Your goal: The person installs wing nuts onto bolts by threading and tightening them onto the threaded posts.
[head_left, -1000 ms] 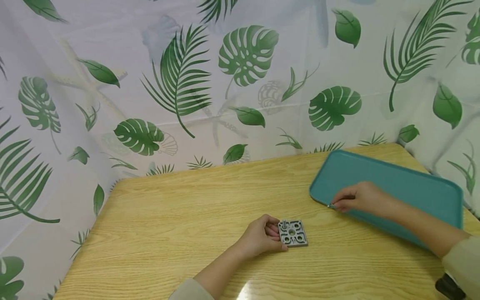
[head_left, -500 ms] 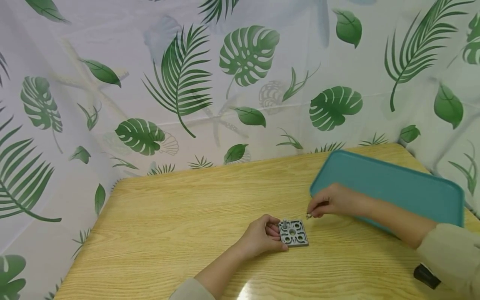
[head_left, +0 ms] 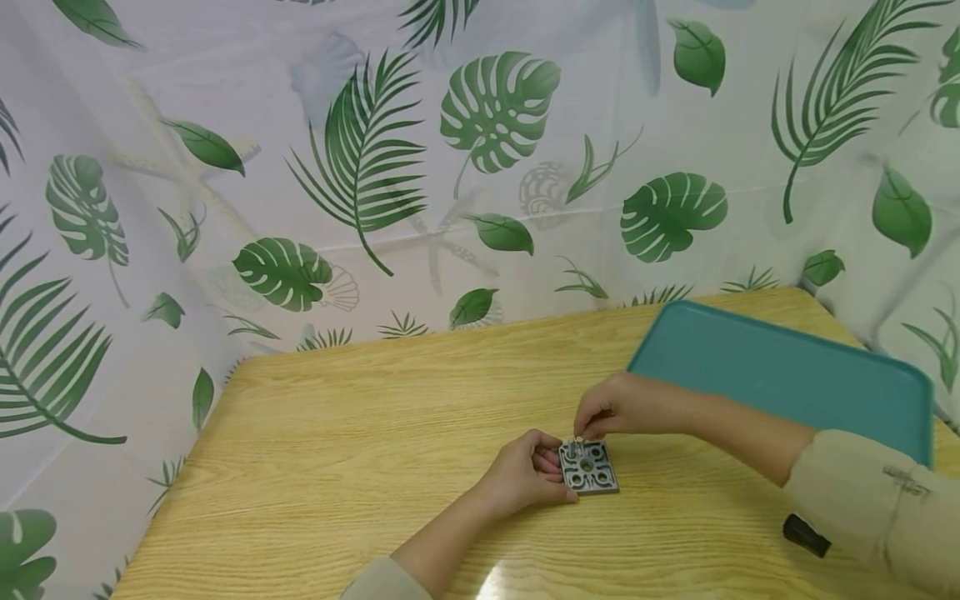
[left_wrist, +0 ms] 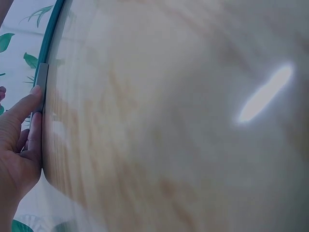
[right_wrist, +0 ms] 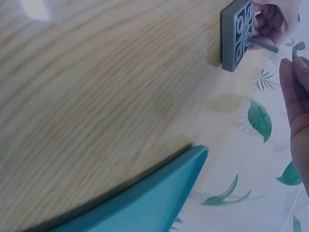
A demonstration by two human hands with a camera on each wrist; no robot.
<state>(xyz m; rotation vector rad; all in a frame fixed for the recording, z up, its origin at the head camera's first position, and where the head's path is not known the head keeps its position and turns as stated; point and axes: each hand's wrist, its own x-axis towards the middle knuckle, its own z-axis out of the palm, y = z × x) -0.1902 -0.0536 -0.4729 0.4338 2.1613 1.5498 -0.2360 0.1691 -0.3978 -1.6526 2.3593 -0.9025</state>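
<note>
A square grey metal plate (head_left: 589, 479) with several round holes lies flat on the wooden table. My left hand (head_left: 517, 477) grips its left side, thumb at the near corner and fingers along the edge. From the plate's far-left hole a metal bolt (right_wrist: 263, 45) stands up. Just over that bolt, my right hand (head_left: 633, 404) pinches a small bent metal piece (right_wrist: 299, 47) that looks like a wing nut. In the right wrist view a gap shows between piece and bolt tip. The left wrist view catches only the plate's grey edge (left_wrist: 42, 79) beside the left thumb.
A teal tray (head_left: 780, 367) lies at the table's right side, partly behind the right forearm. Under the right sleeve is a black object (head_left: 806, 535), apparently strapped on the wrist. A leaf-print cloth (head_left: 487, 192) hangs behind the wooden table (head_left: 337, 467).
My right hand has moved left from the tray's near edge to above the plate's bolt, carrying the small metal piece. The left hand and the plate have stayed in place.
</note>
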